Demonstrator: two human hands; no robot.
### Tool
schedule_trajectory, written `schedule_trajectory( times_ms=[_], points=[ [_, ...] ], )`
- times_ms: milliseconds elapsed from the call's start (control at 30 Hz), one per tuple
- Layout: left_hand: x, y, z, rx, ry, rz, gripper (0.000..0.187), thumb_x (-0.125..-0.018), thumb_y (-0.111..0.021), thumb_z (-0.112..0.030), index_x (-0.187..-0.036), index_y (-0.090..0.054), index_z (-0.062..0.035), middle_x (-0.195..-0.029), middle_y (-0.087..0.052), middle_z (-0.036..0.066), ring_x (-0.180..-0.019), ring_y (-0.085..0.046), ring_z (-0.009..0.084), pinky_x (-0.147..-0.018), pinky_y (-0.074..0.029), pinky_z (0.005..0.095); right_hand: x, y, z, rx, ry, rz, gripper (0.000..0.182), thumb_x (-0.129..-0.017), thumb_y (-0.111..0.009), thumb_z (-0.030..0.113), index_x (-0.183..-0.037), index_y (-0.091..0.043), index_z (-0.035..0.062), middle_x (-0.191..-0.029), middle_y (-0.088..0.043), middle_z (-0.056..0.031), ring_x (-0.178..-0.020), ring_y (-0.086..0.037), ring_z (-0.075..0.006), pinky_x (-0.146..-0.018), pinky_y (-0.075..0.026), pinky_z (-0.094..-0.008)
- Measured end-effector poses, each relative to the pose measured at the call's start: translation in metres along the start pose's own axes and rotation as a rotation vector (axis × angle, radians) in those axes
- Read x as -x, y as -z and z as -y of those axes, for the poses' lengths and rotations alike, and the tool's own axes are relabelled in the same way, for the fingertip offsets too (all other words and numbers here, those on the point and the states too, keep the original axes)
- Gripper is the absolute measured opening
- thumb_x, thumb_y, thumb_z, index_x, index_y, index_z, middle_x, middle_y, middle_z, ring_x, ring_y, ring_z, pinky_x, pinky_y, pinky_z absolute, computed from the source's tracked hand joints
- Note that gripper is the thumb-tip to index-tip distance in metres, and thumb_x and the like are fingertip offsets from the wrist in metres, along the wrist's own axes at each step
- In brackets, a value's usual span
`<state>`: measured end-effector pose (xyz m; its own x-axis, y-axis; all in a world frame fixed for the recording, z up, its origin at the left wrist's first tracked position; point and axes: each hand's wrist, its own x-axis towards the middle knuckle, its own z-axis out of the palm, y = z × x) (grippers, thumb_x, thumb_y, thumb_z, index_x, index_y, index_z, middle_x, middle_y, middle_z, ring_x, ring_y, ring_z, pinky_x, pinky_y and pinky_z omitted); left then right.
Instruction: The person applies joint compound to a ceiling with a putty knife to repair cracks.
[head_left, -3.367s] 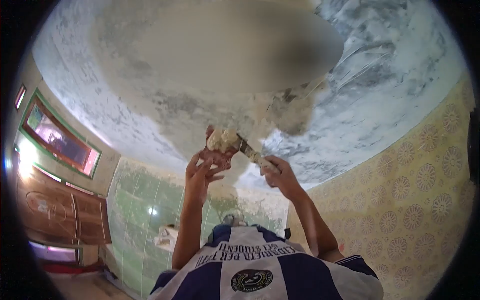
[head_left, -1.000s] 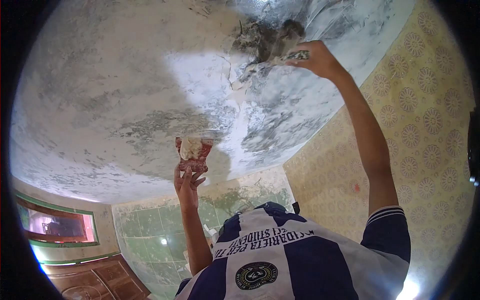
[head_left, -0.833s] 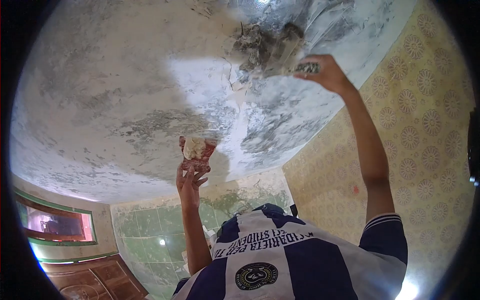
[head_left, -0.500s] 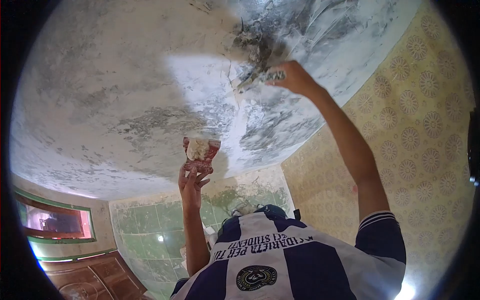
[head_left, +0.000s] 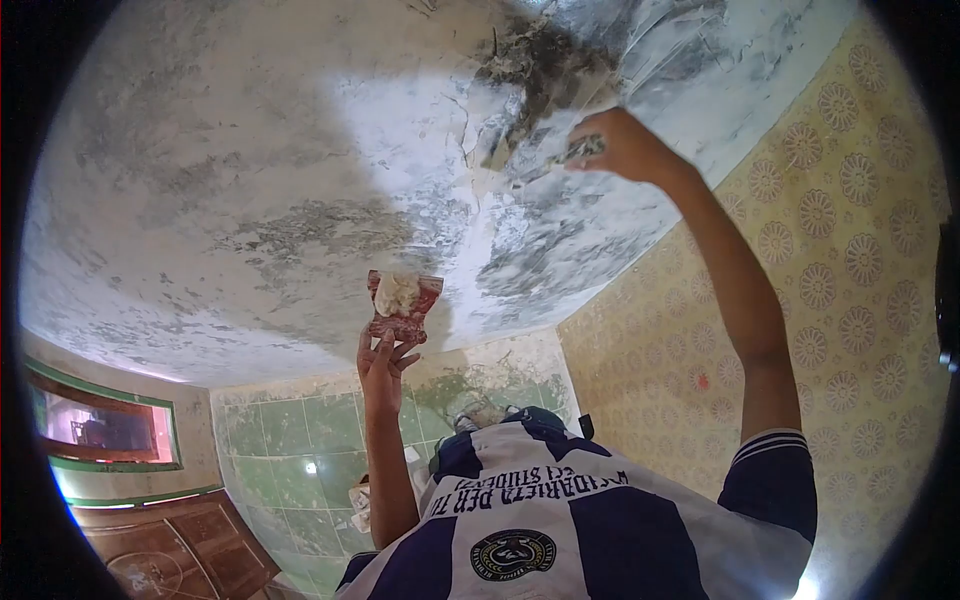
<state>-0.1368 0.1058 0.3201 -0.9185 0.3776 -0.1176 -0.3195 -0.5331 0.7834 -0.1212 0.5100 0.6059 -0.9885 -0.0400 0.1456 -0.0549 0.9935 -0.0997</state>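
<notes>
Mottled grey-and-white plaster [head_left: 250, 200] across most of the upper view, bordered on the right by a slanting seam against yellow flower-patterned wallpaper [head_left: 820, 300] and below by a fairly straight edge against scuffed green tiles [head_left: 290, 425]. At lower left, a green-framed window [head_left: 105, 425] just above a brown panelled door [head_left: 170, 550]. Near the top, right of centre, a dark rough patch [head_left: 545, 75] with ragged margins.

Pinched between thumb and fingers of the left hand [head_left: 380, 368], a red putty spreader [head_left: 428, 298], held by its narrower lower end, wide edge uppermost, seen against the lowest part of the plaster. On its face, a cream lump of putty [head_left: 395, 293], with a strip of red bare along the right side.

Clenched in the right hand [head_left: 625, 145], a putty knife [head_left: 583, 151], by its speckled handle, blade slanting down to the left, just below the dark patch. Cannot tell whether touching the plaster. Broad open gap between spreader and knife, with ample room left of the spreader too. Right forearm angled across the wallpaper seam, well apart from the left. Below, between both arms, a navy-and-white shirt [head_left: 640, 540].
</notes>
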Motion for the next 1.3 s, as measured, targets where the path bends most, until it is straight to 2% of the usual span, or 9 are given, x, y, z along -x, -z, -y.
schedule_trajectory(
  times_ms=[167, 500, 633, 700, 900, 967, 1100, 1200, 1300],
  points=[
    [0.000, 0.009, 0.008, 0.004, 0.024, -0.041, 0.043, -0.096, -0.059, -0.012, -0.134, -0.042, -0.0027, -0.109, -0.065, 0.013, -0.090, -0.072, 0.0272, -0.067, -0.063, 0.0354, -0.035, -0.028, -0.006, 0.051, -0.036, -0.062, 0.044, -0.078, -0.081, 0.034, -0.107, -0.072, 0.0029, -0.108, -0.069, -0.0209, -0.099, -0.067, -0.0327, -0.092, -0.051, -0.0402],
    [0.002, -0.002, 0.000, 0.007, 0.026, -0.015, 0.047, -0.096, -0.060, -0.012, -0.137, -0.039, -0.0026, -0.112, -0.065, 0.013, -0.091, -0.072, 0.0269, -0.068, -0.063, 0.0347, -0.028, 0.066, 0.030, 0.185, 0.124, -0.245, 0.039, -0.078, -0.082, 0.031, -0.104, -0.073, 0.0035, -0.101, -0.072, -0.0167, -0.093, -0.068, -0.0253, -0.088, -0.052, -0.0367],
    [0.002, 0.002, 0.004, 0.009, 0.035, -0.028, 0.046, -0.096, -0.058, -0.011, -0.137, -0.040, -0.0034, -0.112, -0.065, 0.013, -0.092, -0.071, 0.0263, -0.069, -0.063, 0.0346, -0.030, 0.010, 0.033, -0.072, 0.119, 0.083, 0.043, -0.079, -0.080, 0.033, -0.112, -0.071, 0.0078, -0.111, -0.069, -0.0162, -0.106, -0.063, -0.0288, -0.102, -0.044, -0.0444],
    [0.003, 0.005, 0.006, 0.005, 0.031, -0.024, 0.044, -0.097, -0.058, -0.011, -0.137, -0.041, -0.0037, -0.111, -0.065, 0.012, -0.092, -0.071, 0.0262, -0.069, -0.063, 0.0344, -0.039, -0.019, 0.047, 0.090, 0.077, 0.170, 0.050, -0.083, -0.076, 0.038, -0.118, -0.067, 0.0041, -0.120, -0.064, -0.0195, -0.116, -0.057, -0.0325, -0.104, -0.042, -0.0462],
    [0.008, 0.013, 0.003, 0.003, 0.025, -0.029, 0.040, -0.097, -0.057, -0.011, -0.134, -0.043, -0.0041, -0.108, -0.066, 0.011, -0.092, -0.072, 0.0259, -0.070, -0.063, 0.0353, -0.076, 0.010, 0.050, 0.103, 0.049, -0.019, 0.044, -0.079, -0.079, 0.038, -0.106, -0.072, 0.0042, -0.103, -0.071, -0.0165, -0.093, -0.066, -0.0313, -0.091, -0.051, -0.0430],
    [0.006, 0.014, 0.003, 0.018, 0.015, -0.005, 0.040, -0.097, -0.057, -0.011, -0.134, -0.043, -0.0041, -0.108, -0.066, 0.011, -0.092, -0.072, 0.0258, -0.070, -0.063, 0.0358, -0.071, 0.038, 0.040, 0.214, 0.232, -0.256, 0.043, -0.078, -0.080, 0.039, -0.100, -0.073, 0.0022, -0.097, -0.072, -0.0155, -0.085, -0.068, -0.0282, -0.086, -0.053, -0.0405],
    [0.003, 0.013, 0.001, 0.003, 0.016, -0.007, 0.039, -0.097, -0.057, -0.012, -0.134, -0.044, -0.0039, -0.110, -0.066, 0.011, -0.093, -0.072, 0.0257, -0.069, -0.062, 0.0359, -0.035, 0.078, 0.047, 0.127, 0.122, -0.238, 0.044, -0.078, -0.080, 0.039, -0.100, -0.073, 0.0019, -0.103, -0.072, -0.0157, -0.093, -0.069, -0.0258, -0.088, -0.052, -0.0386],
    [0.002, 0.005, -0.007, -0.003, 0.019, 0.007, 0.040, -0.096, -0.058, -0.013, -0.132, -0.044, -0.0032, -0.111, -0.066, 0.012, -0.093, -0.072, 0.0254, -0.069, -0.063, 0.0345, -0.012, 0.059, 0.043, -0.054, 0.097, -0.148, 0.034, -0.075, -0.083, 0.032, -0.099, -0.075, 0.0098, -0.098, -0.073, -0.0110, -0.093, -0.067, -0.0238, -0.088, -0.051, -0.0401],
    [-0.001, 0.004, -0.006, -0.041, 0.028, 0.027, 0.041, -0.096, -0.060, -0.015, -0.132, -0.044, -0.0030, -0.110, -0.065, 0.012, -0.093, -0.072, 0.0249, -0.069, -0.063, 0.0330, -0.013, -0.011, 0.024, -0.157, 0.074, 0.003, 0.039, -0.077, -0.082, 0.035, -0.101, -0.073, 0.0061, -0.102, -0.071, -0.0146, -0.097, -0.066, -0.0270, -0.092, -0.050, -0.0397]
  ],
)
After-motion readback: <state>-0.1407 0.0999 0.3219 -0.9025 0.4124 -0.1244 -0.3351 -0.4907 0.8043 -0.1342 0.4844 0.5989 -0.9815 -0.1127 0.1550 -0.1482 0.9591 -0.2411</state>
